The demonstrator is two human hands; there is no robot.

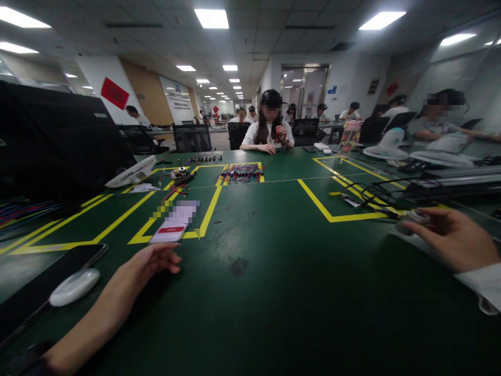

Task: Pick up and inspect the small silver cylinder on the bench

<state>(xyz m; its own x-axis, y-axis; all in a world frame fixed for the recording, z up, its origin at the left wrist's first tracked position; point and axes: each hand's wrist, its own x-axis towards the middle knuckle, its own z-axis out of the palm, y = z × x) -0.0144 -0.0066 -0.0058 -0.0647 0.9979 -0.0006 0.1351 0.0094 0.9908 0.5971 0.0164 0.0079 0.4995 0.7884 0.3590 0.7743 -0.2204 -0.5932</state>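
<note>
1. Grey part (412, 220) — at the table (274, 292)'s right side, beside yellow tape (358, 216), clamped in the right hand (456, 237), between thumb and fingers.
2. Left hand (151, 261) — fingers loosely apart, at the phone (172, 222)'s near edge; whether touching, unclear.
3. Wires (242, 173) lie farther back, beyond the phone.

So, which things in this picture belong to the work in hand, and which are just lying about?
Work in hand:
- small grey object, held by right hand
- lit phone, by left hand; contact unclear

Lying about:
- mouse
- wire bundle
- bottle
- white fan
</note>
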